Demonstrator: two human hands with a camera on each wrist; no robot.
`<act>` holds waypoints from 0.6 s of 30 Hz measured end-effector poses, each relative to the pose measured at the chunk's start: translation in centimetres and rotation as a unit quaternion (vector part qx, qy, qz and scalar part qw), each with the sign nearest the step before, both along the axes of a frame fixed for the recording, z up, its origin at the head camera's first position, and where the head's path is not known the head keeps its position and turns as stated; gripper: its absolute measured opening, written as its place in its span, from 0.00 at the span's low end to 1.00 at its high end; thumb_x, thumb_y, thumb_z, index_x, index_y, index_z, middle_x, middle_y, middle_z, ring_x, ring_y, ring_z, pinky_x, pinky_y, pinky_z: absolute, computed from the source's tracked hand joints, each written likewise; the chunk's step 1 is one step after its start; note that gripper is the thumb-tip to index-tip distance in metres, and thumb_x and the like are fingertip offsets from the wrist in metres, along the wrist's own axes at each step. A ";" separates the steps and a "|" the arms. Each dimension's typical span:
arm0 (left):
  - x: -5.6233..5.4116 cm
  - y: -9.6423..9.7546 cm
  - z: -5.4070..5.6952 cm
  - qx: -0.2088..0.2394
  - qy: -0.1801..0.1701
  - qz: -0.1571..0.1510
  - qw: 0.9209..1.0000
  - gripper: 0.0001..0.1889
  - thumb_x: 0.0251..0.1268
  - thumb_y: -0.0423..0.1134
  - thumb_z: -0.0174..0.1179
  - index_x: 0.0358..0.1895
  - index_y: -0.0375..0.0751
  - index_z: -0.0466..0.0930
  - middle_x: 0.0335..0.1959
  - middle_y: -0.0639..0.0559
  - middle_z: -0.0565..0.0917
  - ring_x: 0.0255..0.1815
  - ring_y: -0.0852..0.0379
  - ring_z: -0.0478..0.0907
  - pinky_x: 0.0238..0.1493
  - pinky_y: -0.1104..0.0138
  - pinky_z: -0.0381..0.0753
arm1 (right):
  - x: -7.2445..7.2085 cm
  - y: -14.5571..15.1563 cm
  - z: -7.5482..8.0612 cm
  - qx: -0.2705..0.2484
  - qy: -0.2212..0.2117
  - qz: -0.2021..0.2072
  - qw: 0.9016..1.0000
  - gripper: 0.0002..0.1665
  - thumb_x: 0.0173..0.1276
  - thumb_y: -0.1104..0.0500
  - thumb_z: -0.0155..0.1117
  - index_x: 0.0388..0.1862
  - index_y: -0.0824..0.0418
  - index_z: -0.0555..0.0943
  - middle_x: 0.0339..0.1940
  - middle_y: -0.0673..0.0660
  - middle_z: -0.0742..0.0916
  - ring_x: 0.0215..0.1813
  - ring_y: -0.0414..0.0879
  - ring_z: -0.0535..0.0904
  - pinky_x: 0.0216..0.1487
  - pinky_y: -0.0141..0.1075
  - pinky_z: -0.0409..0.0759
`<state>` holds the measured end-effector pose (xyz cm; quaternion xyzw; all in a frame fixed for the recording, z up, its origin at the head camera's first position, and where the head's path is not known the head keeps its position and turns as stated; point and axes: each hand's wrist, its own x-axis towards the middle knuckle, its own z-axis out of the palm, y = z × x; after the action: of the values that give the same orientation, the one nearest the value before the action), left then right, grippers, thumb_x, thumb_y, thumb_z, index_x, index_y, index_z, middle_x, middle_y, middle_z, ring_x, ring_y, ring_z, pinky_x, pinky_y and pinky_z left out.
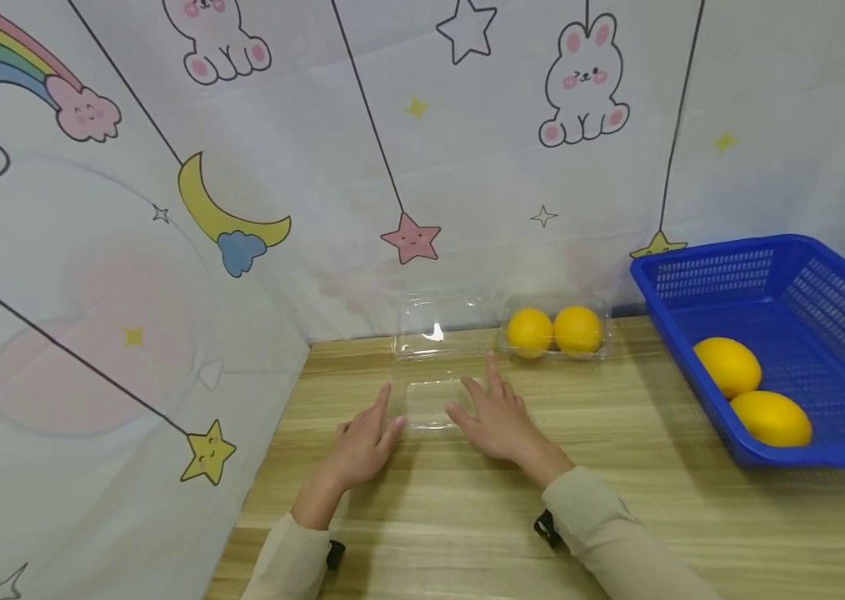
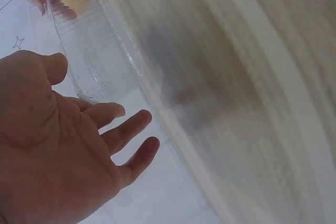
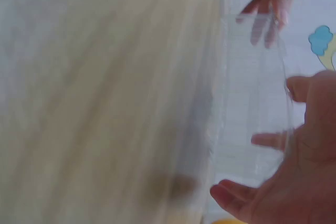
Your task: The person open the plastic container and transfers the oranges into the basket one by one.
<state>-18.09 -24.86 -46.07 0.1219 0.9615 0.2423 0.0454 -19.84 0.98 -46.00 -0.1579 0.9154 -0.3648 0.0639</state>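
Note:
A clear plastic clamshell box stands on the wooden table with its lid raised at the back. My left hand is at the box's left side, thumb close to its front corner, fingers extended. On the other side, my right hand has its fingers spread along the right wall, thumb by the front edge. In the right wrist view, fingers of the right hand show through the clear wall. The left wrist view shows the left palm with fingers loosely extended beside the box.
Behind the right hand, a second clear box holds two yellow-orange round fruits. A blue plastic basket at the right holds two more fruits. A printed cloth hangs along the table's back and left edges.

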 end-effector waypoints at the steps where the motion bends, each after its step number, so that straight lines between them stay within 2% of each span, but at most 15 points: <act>1: 0.0 0.0 0.0 0.001 -0.001 0.004 1.000 0.38 0.88 0.53 0.42 0.87 0.37 0.42 0.82 0.34 0.64 0.80 0.30 0.63 0.72 0.29 0.55 | -0.1 0.2 0.1 0.002 -0.002 0.007 1.000 0.42 0.84 0.37 0.49 0.86 0.59 0.61 0.88 0.64 0.32 0.83 0.80 0.48 0.78 0.75 0.48; 5: 0.4 -0.3 0.2 0.006 -0.009 0.011 1.000 0.38 0.89 0.54 0.41 0.87 0.37 0.41 0.82 0.33 0.63 0.82 0.31 0.61 0.74 0.28 0.54 | -0.2 1.4 0.4 0.004 -0.004 0.037 0.999 0.41 0.85 0.37 0.46 0.88 0.55 0.58 0.89 0.63 0.33 0.84 0.80 0.46 0.76 0.78 0.47; 10: 1.2 -0.2 0.7 0.015 -0.002 0.016 1.000 0.37 0.89 0.51 0.42 0.87 0.33 0.43 0.82 0.31 0.62 0.82 0.29 0.60 0.74 0.27 0.53 | 0.6 3.2 1.0 -0.008 0.008 0.057 0.998 0.38 0.86 0.39 0.48 0.88 0.51 0.59 0.89 0.66 0.40 0.84 0.80 0.46 0.75 0.80 0.47; 14: 1.5 0.0 0.9 0.026 0.021 0.005 0.999 0.36 0.88 0.48 0.43 0.85 0.27 0.47 0.82 0.28 0.59 0.81 0.26 0.59 0.75 0.28 0.54 | 1.2 5.0 1.5 -0.015 0.027 0.041 0.999 0.40 0.85 0.39 0.49 0.87 0.54 0.60 0.89 0.68 0.47 0.83 0.80 0.48 0.74 0.80 0.48; 18: 1.2 0.1 1.0 0.044 0.045 -0.008 0.998 0.35 0.88 0.45 0.45 0.83 0.24 0.49 0.83 0.23 0.54 0.82 0.24 0.55 0.76 0.29 0.54 | 1.5 6.9 1.6 -0.011 0.047 0.010 0.999 0.43 0.84 0.37 0.51 0.86 0.59 0.60 0.88 0.68 0.52 0.84 0.77 0.48 0.75 0.79 0.47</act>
<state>-16.89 -24.74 -45.04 0.1427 0.9499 0.2782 -0.0016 -18.34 7.83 -44.41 -0.1851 0.9115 -0.3666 0.0230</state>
